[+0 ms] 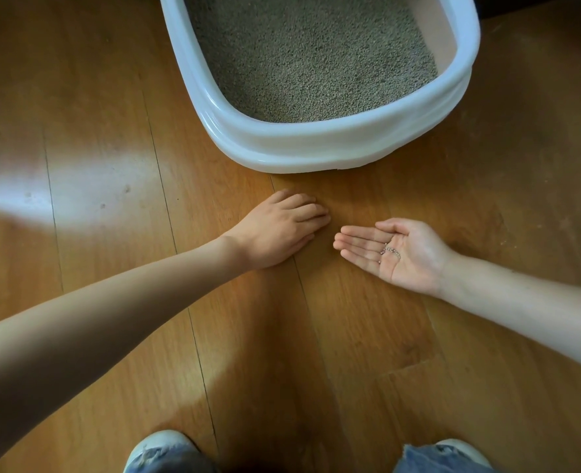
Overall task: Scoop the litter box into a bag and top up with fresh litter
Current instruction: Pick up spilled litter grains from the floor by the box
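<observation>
Right hand (393,254): palm up, fingers straight and together, grip slack and closed on nothing; a few stray litter grains (392,250) lie loose in the hollow of the palm, near the base of the fingers; back of the hand low over the floor, whether it touches cannot be told.

Left hand (279,227): palm down, fingers extended and laid flat on the floor (94,97), grip likewise apart and holding nothing; fingertips point toward the right hand, the two hands near each other but not touching; whether any grains lie under the fingers cannot be told.

Litter box (316,145): white plastic, rounded corners, thick rolled rim; stands on the floor just beyond both hands, apart from them; far end cut off by the top edge of the view.

Litter (309,59): grey-brown granules, filling the bottom of the box in a fairly even layer; surface finely pebbled, no clumps discernible.

Floor: warm brown wooden boards, seams running away from the viewer; a pale patch of reflected light at left.

Shoes (156,445): two light-coloured toes at the bottom edge, one under each arm; frayed blue denim hems (429,459) over them.
</observation>
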### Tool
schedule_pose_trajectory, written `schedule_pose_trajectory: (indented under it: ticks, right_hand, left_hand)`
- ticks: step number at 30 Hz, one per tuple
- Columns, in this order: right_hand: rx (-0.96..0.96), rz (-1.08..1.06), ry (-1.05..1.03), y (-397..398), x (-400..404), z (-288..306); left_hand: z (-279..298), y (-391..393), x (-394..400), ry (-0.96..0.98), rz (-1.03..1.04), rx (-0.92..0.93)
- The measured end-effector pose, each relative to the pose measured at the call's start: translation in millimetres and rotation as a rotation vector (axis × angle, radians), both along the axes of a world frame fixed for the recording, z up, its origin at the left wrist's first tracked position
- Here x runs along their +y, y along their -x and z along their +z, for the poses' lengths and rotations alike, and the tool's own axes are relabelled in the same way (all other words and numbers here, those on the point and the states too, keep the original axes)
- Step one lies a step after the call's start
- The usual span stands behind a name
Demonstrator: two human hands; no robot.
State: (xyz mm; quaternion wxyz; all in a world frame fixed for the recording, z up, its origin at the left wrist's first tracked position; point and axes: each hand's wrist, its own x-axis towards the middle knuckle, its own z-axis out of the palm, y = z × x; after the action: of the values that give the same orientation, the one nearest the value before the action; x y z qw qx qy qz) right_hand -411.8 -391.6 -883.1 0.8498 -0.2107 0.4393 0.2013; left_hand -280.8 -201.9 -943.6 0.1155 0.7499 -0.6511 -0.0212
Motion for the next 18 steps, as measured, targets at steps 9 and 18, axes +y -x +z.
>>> schedule_pose_trajectory:
  ticks: [9, 18]
  right_hand:
    - [0.008, 0.02, 0.001, -0.3, 2.8, 0.9]
    - [0.009, 0.033, -0.003, -2.2, 5.4, 0.8]
  left_hand:
    - [0.8, 0.3, 17.8, 0.085, 0.038, 0.109]
    - [0.8, -5.8, 12.1, 0.069, 0.245, 0.243]
